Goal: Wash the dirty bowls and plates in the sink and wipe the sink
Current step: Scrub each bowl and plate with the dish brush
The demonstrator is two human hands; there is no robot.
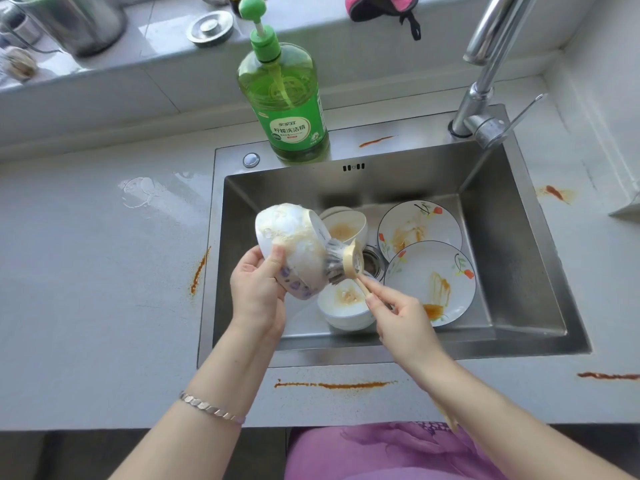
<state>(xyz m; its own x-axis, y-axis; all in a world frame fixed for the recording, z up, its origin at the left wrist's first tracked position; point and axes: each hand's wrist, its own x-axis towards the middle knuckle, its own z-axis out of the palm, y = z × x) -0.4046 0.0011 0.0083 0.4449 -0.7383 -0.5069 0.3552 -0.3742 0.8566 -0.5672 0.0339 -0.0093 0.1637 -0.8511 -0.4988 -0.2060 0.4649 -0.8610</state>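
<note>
Soapy bowl [291, 237]: white with purple marks, covered in foam, tipped on its side in the air over the left part of the sink [512, 258].
Left hand [258, 289]: grips the soapy bowl from below, thumb curled over its outer wall; bracelet [211, 408] on the wrist.
Right hand [401, 320]: fingers pinch the pale handle of the brush [349, 263], whose bristles press against the bowl's outside.
Rear bowl [346, 228]: on the sink floor behind the held bowl, brown residue inside.
Front bowl [346, 306]: on the sink floor beneath the brush, brown residue inside.
Rear plate [420, 225]: flower pattern, orange smears, lying in the right half of the sink.
Front plate [433, 282]: same pattern, orange streak, its rim overlapping the rear plate's near edge.
Drain [372, 261]: between the bowls and the plates, partly hidden by the brush.
Soap bottle [287, 109]: green, pump top, upright on the sink's back ledge.
Tap [481, 95]: chrome, at the back right corner.
Counter [104, 271]: grey, orange-brown streaks left, front and right of the sink.
Windowsill: metal pot [76, 22], metal lid [210, 27], pink cloth [377, 6].
</note>
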